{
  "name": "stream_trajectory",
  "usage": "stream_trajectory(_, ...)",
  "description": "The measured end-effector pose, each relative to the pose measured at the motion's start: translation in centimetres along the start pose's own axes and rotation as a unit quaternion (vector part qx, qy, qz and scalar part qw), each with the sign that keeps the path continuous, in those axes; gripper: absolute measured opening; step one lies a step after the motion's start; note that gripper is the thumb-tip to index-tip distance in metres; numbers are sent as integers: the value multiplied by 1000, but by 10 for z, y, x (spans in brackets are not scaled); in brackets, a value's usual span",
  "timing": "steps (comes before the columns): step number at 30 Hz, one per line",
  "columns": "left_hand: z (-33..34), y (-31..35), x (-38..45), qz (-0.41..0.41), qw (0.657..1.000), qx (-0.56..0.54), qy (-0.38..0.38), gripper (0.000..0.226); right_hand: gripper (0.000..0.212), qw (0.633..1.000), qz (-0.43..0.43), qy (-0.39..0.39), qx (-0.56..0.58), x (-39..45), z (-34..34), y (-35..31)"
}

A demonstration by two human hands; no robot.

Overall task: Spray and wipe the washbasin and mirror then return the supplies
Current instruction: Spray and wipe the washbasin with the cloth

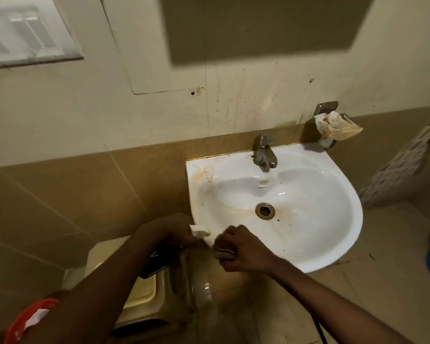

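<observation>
Gripping folded cloth (pixel 225 253), right hand (pixel 243 252) rubs glossy rounded washbasin (pixel 333 234) rim.

Washbasin (pixel 333 244) — tap (pixel 265 155) on its rim.

The bowl of the washbasin (pixel 308 207) lay open, only the tap (pixel 265 155) overhanging its back edge. Both hands crowded the near-left rim: the left hand (pixel 174 229) outside it, the right hand (pixel 243 247) on it. A soap dish (pixel 333 127) jutted from the wall beyond the right corner.
</observation>
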State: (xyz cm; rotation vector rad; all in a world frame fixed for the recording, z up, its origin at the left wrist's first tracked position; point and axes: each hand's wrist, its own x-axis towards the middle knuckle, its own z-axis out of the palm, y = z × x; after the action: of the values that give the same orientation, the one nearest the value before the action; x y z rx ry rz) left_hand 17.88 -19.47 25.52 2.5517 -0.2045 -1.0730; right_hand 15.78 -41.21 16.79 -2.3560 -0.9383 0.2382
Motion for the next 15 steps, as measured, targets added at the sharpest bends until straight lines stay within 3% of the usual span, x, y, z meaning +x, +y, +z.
stream_trajectory(4,-14,-8,-1,-10,1000,-4,-25,33,42,999,25,13,-24,11,8,-10)
stream_trajectory(7,-18,-23,4,1,999,-29,25,34,37,998,7,31,-59,-8,14,-3)
stream_trajectory(9,-20,-30,8,-4,996,-56,65,32,42,994,50,65,-66,9,23,-10)
stream_trajectory(12,-26,-35,11,-12,991,-124,55,29,58,987,134,74,-57,70,29,-37)
stream_trajectory(15,-38,-37,15,-16,991,-106,77,33,63,981,151,98,-71,86,33,-42)
